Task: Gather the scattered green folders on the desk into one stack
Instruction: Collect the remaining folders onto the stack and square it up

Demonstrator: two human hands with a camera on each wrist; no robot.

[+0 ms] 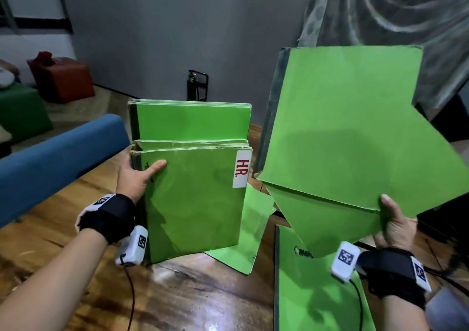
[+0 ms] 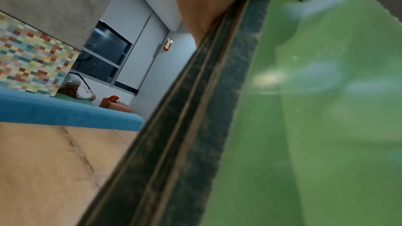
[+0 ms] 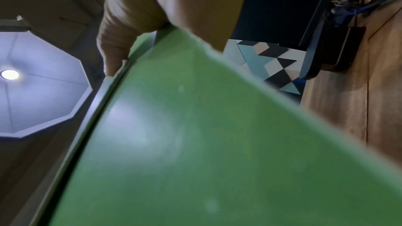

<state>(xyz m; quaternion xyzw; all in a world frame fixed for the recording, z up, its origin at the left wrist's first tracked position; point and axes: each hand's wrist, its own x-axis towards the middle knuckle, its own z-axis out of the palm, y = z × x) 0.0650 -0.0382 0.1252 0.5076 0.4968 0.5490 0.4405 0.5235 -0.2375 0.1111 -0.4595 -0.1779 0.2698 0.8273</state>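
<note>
Two bare hands are seen above a wooden desk (image 1: 198, 292), each wrapped round green folders. Nearest, a flat folder (image 1: 317, 292) is laid on the desk, right of the upright stack. Above it, a tilted pair of folders (image 1: 355, 140) is held clear of the desk by the right hand (image 1: 396, 226), thumb pressed on the front and fingers curled behind the lower edge. The upright stack (image 1: 193, 198), marked by a white label (image 1: 242, 169) reading "HR.", is stood on the desk and gripped at its dark spine by the left hand (image 1: 138, 176), thumb across the cover. Another folder (image 1: 253, 229) is laid flat behind the stack. Left of the stack, a blue seat (image 1: 61, 150) is seen beyond the desk.
</note>
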